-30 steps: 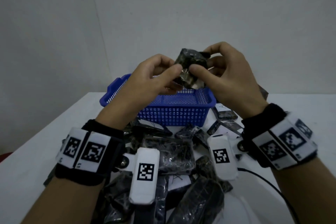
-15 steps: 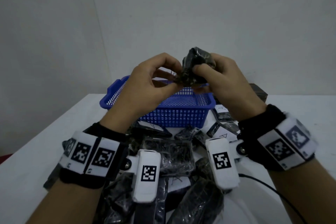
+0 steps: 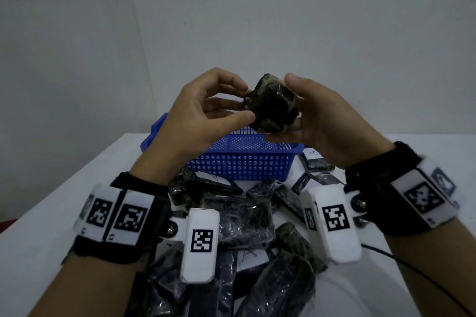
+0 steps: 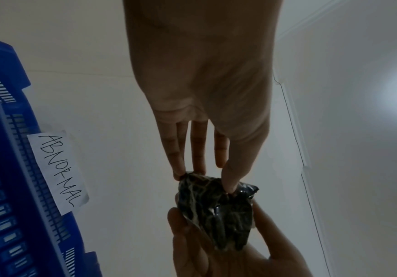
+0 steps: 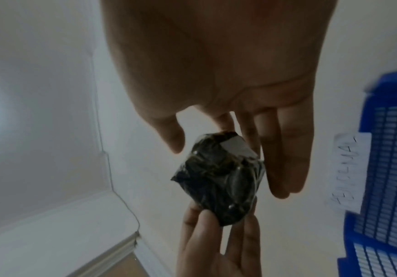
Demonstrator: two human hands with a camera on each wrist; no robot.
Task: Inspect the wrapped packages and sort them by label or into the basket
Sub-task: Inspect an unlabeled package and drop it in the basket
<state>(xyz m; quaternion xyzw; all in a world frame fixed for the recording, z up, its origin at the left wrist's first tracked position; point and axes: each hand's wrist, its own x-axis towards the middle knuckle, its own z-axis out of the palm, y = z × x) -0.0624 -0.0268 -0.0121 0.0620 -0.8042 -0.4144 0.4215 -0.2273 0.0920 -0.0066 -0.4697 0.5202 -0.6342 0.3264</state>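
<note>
Crinkly film-wrapped package [image 3: 271, 104], lumpy, dark

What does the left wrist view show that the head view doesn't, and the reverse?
Only the left wrist view shows the handwritten ABNORMAL label on the basket's outer wall. Only the head view shows the pile of wrapped packages on the table. Both show the blue basket and both hands, left hand and right hand, pinching one dark wrapped package.
</note>
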